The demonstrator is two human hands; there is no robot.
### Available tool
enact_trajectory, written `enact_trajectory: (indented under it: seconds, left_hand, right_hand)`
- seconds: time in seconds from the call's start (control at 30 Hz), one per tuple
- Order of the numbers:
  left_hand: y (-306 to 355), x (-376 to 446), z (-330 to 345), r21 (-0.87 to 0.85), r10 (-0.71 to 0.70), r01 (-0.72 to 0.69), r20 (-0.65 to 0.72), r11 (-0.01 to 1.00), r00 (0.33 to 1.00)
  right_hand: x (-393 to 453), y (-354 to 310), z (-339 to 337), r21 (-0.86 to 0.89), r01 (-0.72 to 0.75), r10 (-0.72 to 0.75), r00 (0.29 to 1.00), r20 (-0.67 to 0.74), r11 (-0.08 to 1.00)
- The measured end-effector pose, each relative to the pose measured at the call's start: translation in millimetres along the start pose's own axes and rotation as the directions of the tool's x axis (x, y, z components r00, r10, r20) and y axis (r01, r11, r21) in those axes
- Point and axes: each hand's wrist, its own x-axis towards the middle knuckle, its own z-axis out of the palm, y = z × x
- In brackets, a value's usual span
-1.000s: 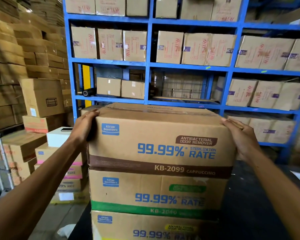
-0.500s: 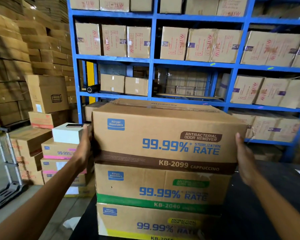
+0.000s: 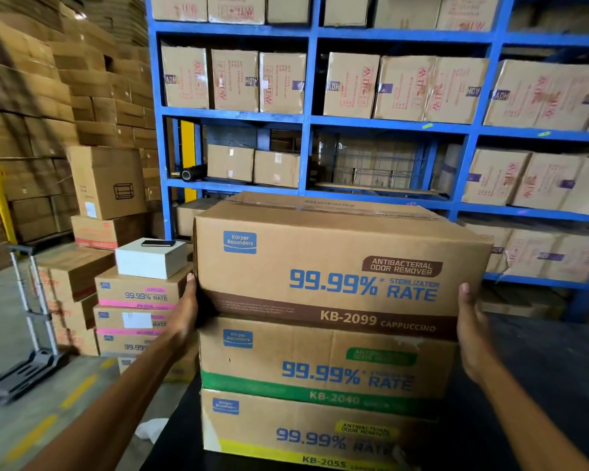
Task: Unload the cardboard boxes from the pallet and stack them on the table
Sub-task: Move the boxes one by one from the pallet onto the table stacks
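Left hand [image 3: 186, 314] laid flat against lower left face of brown-banded cardboard box marked KB-2099 [image 3: 337, 266], fingers straight, uncurled. Right hand [image 3: 473, 329] held flat at lower right face, fingers extended; contact there not discernible. Box bracketed between both palms, seated squarely atop green-banded cardboard box [image 3: 320, 362], stacked on yellow-banded cardboard box [image 3: 286, 433], on black table [image 3: 541, 385].

Top box [image 3: 337, 253]: tan cardboard, blue lettering, brown band. Middle box [image 3: 303, 355]: green band. Bottom box [image 3: 286, 423]: yellow band. Table [image 3: 541, 385]: black. Racking [image 3: 310, 158]: blue. Shelf cartons [image 3: 235, 79]: tan, red print. Side stack [image 3: 136, 290]: pink bands. Small box [image 3: 147, 263]: white. Floor stripes [image 3: 79, 390]: yellow.
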Motion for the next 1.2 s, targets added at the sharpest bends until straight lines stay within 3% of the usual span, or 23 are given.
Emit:
enact_trajectory:
  seconds: [0.27, 0.43, 0.5, 0.6, 0.7, 0.8, 0.93, 1.0, 1.1, 1.2]
  left_hand:
    - [-3, -11, -2, 0.0, -0.005, 0.005, 0.01, 1.0, 1.0]
    - [-27, -52, -21, 0.095, 0.006, -0.01, 0.041, 0.995, 0.999]
    - [-47, -78, -42, 0.167, -0.068, 0.065, 0.014, 0.984, 0.998]
    - [-96, -123, -89, 0.36, -0.07, 0.061, 0.012, 0.931, 0.997]
    - [-120, -201, -130, 0.459, -0.056, 0.053, -0.005, 0.887, 0.998]
    - [-143, -270, -193, 0.474, 0.017, 0.053, -0.143, 0.879, 0.99]
    - [-156, -376, -276, 0.512, 0.052, 0.171, -0.392, 0.842, 0.919]
    - [-167, -428, -316, 0.466, 0.07, 0.242, -0.556, 0.851, 0.828]
    - [-174, -484, -359, 0.353, 0.024, 0.296, -0.677, 0.888, 0.735]
    - [-170, -518, -382, 0.265, 0.037, 0.264, -0.768, 0.927, 0.639]
  right_hand:
    - [-12, -4, -1, -0.073, -0.01, 0.012, 1.0, 0.028, 0.997]
    - [-51, 38, 12, -0.194, -0.029, -0.003, 0.987, -0.16, 0.981]
    - [-83, 75, 30, -0.293, -0.054, -0.009, 0.978, -0.208, 0.954]
    - [-150, 121, 73, -0.418, -0.063, 0.053, 0.998, -0.037, 0.906]
    - [-221, 148, 120, -0.471, 0.044, 0.067, 0.974, 0.217, 0.881]
    - [-282, 158, 164, -0.454, 0.19, 0.068, 0.867, 0.494, 0.871]
    - [-366, 158, 210, -0.321, 0.297, 0.065, 0.635, 0.77, 0.899]
    - [-408, 158, 229, -0.282, 0.31, 0.08, 0.533, 0.843, 0.908]
    - [-463, 149, 256, -0.226, 0.27, 0.095, 0.424, 0.901, 0.936]
    - [-499, 144, 286, -0.195, 0.24, 0.107, 0.337, 0.936, 0.951]
